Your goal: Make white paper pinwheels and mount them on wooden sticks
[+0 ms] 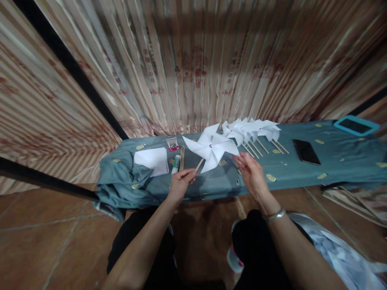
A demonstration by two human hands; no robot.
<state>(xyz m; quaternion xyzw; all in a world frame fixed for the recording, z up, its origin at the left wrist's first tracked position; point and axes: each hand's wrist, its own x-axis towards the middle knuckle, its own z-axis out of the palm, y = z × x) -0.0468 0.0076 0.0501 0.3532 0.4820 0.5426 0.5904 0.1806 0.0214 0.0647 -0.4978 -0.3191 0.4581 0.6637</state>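
Observation:
A white paper pinwheel [211, 147] with a small round pin at its centre is held over the cloth. My left hand [182, 183] pinches its thin wooden stick [199, 164] near the lower end. At the pinwheel's right blade tip is my right hand [251, 171], fingers stretched out and slightly apart; it is near or touching the paper, I cannot tell which. Several finished white pinwheels [252, 129] lie overlapping just behind, their sticks pointing toward me. Left of the held one lie loose wooden sticks [182, 158] and a green-and-white glue stick [175, 164].
A patterned teal cloth [290, 177] covers the long narrow bench. White paper sheets [152, 160] and a small packet of pins [173, 144] lie on the left. A black phone [306, 152] and a blue-framed tablet [356, 125] are on the right. A striped curtain [193, 68] hangs behind.

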